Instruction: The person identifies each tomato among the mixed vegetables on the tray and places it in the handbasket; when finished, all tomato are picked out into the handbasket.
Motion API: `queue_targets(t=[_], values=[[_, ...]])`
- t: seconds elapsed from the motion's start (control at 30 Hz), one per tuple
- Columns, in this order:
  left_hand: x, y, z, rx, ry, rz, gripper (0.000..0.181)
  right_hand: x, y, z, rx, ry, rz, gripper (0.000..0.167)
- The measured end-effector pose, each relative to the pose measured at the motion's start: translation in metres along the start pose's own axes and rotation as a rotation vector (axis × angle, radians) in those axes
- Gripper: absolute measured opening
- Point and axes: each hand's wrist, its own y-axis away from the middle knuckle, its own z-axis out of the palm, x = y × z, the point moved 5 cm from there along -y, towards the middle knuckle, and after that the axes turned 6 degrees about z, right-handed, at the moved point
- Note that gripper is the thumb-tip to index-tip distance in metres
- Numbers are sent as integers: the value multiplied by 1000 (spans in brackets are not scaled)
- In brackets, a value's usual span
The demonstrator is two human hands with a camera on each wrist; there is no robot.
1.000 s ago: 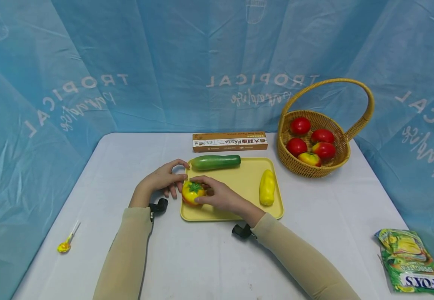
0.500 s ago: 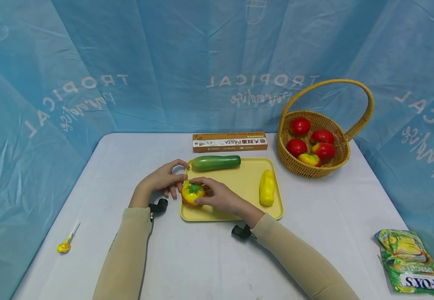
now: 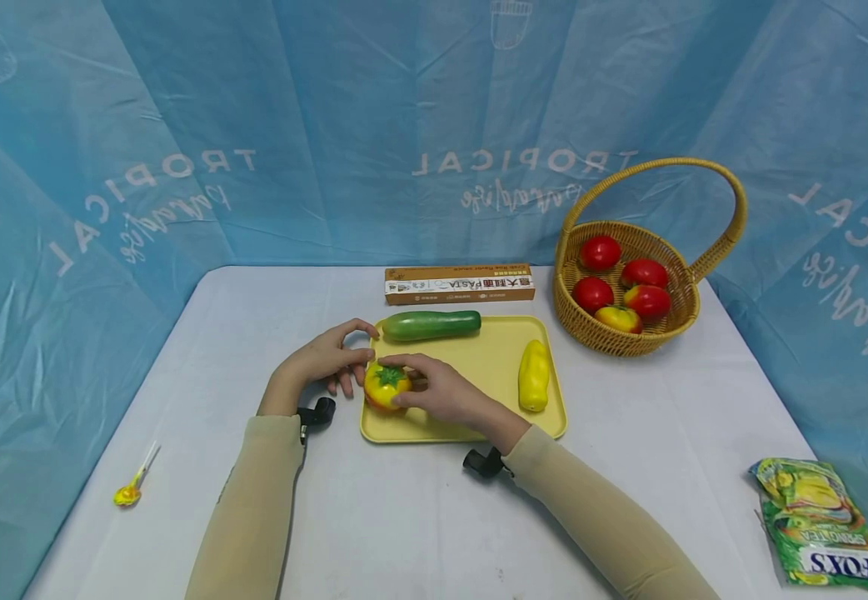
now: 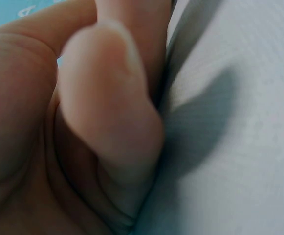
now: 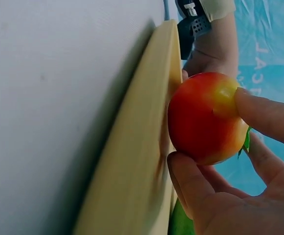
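Observation:
A yellow-and-red toy tomato [image 3: 385,387] with green leaves on top is at the left end of a yellow tray [image 3: 471,425]. My right hand [image 3: 437,390] holds it, fingers and thumb spread around its side. In the right wrist view the tomato [image 5: 205,117] shows its red side, between thumb and fingertips. My left hand [image 3: 325,357] rests by the tray's left edge, fingers loosely bent; whether they touch the rim I cannot tell. The left wrist view shows only its bent fingers [image 4: 107,93] close to the white cloth, with nothing seen between them.
On the tray lie a green cucumber-like vegetable [image 3: 432,325] and a long yellow vegetable [image 3: 534,377]. Behind it is a pasta box [image 3: 460,284]. A wicker basket [image 3: 580,329] with several tomatoes stands back right. A lollipop [image 3: 128,495] lies left, a green packet [image 3: 827,525] right.

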Motion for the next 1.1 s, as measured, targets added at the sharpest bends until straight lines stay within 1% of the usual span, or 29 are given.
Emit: queue_targets(t=[0.1,0.23,0.33,0.43,0.57,0.7,0.8,0.93,1.1], values=[[0,0,0,4,0,-6,44,-1,0,-5,16,2,5,59],[0,0,0,2,-2,-6,44,-4,2,-13,25,-18,-17,60],[0,0,0,-4,2,-4,45,-8,6,-21,29,-27,-37,60],[-1,-1,0,-11,9,-3,46,-12,10,-32,35,-38,-41,60],[-1,-2,-1,-9,12,0,47,-15,16,-52,57,-75,-29,60],[-1,-3,-1,-11,10,7,49,-16,23,-75,100,-132,-30,60],[-1,-2,0,-9,16,2,48,-17,30,-91,139,-169,-32,59],[-1,-1,0,0,21,-3,45,-19,39,-111,204,-185,-14,58],[-1,0,0,8,27,-8,45,-21,51,-133,255,-196,-6,60]])
